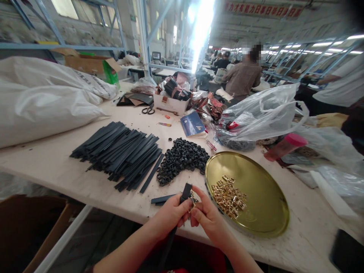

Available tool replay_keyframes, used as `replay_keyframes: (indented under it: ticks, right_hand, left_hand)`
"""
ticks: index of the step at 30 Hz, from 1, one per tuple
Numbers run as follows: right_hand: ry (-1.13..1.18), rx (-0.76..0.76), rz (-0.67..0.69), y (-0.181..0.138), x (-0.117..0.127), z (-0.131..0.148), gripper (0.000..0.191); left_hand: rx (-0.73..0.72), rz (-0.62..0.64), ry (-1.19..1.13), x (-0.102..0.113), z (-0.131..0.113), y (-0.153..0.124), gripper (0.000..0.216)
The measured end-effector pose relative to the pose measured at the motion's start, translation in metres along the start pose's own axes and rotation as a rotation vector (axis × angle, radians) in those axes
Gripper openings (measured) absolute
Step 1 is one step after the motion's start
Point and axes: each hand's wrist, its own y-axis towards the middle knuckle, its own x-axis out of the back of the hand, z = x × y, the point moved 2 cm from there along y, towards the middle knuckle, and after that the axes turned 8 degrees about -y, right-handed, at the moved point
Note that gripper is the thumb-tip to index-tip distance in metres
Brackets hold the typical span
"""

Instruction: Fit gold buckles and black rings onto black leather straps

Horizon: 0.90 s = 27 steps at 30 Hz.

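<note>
My left hand (178,210) is closed around a dark strap (186,191), whose end sticks up above the fingers and whose tail hangs below the table edge. My right hand (205,212) pinches a small gold buckle (193,197) against that strap; the fingers partly hide where the two meet. Just beyond my hands lies a heap of small black loops (184,157). To the left is a big pile of dark straps (116,151). Gold buckles (229,197) lie heaped on a round gold tray (264,201) to the right.
Scissors (148,110), a blue booklet (192,124) and a white box (170,103) of scraps stand farther back. A white sack (42,102) covers the left; a plastic bag (258,113) and a pink-lidded jar (286,146) are at right. A person (243,77) sits beyond.
</note>
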Motion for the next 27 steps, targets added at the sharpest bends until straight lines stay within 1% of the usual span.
replay_keyframes:
  ticks: [2, 3, 4, 5, 6, 9, 10, 14, 17, 19, 20, 23, 25, 27]
  right_hand:
    - [0.025, -0.01, -0.035, 0.0, -0.002, 0.0, 0.06]
    - [0.021, -0.003, -0.049, 0.0, -0.004, 0.0, 0.06]
    - [0.011, 0.011, -0.061, -0.001, -0.005, 0.001, 0.058]
    - [0.0, 0.028, -0.066, -0.002, -0.006, 0.001, 0.057]
    - [-0.01, 0.044, -0.066, -0.003, -0.007, 0.002, 0.055]
    - [-0.04, 0.071, -0.053, -0.006, -0.006, 0.004, 0.052]
    - [-0.048, 0.077, -0.051, -0.007, -0.005, 0.005, 0.051]
    - [-0.051, 0.085, -0.06, -0.008, -0.001, 0.007, 0.052]
    - [-0.04, 0.07, -0.074, -0.007, -0.001, 0.005, 0.053]
    - [-0.032, 0.059, -0.085, -0.006, -0.003, 0.003, 0.054]
    - [-0.027, 0.05, -0.094, -0.006, -0.004, 0.002, 0.056]
    - [-0.009, 0.002, -0.14, -0.007, -0.007, -0.002, 0.058]
    - [0.0, -0.02, -0.146, -0.01, -0.008, -0.002, 0.058]
    - [-0.035, 0.015, -0.122, -0.013, -0.005, 0.0, 0.057]
  left_hand:
    - [-0.101, -0.126, 0.159, 0.002, 0.001, 0.0, 0.036]
    - [-0.13, -0.177, 0.207, 0.002, 0.002, 0.0, 0.035]
    - [-0.135, -0.201, 0.213, 0.002, 0.002, 0.0, 0.035]
    - [-0.115, -0.192, 0.176, 0.002, 0.003, 0.0, 0.034]
    - [-0.075, -0.151, 0.104, 0.001, 0.003, 0.0, 0.035]
    - [0.065, 0.015, -0.157, -0.001, 0.0, -0.001, 0.036]
    - [0.092, 0.052, -0.211, -0.002, -0.002, -0.002, 0.036]
    - [0.133, 0.067, -0.274, -0.003, -0.008, -0.004, 0.034]
    - [0.101, 0.048, -0.234, -0.003, -0.005, -0.002, 0.035]
    - [0.054, -0.008, -0.12, -0.002, -0.002, 0.0, 0.035]
    - [0.016, -0.067, -0.015, -0.001, -0.001, 0.0, 0.034]
    - [-0.125, -0.258, 0.422, 0.003, -0.004, -0.002, 0.028]
    - [-0.16, -0.294, 0.657, 0.004, -0.008, -0.004, 0.024]
    - [-0.124, -0.275, 0.753, 0.004, -0.01, -0.005, 0.023]
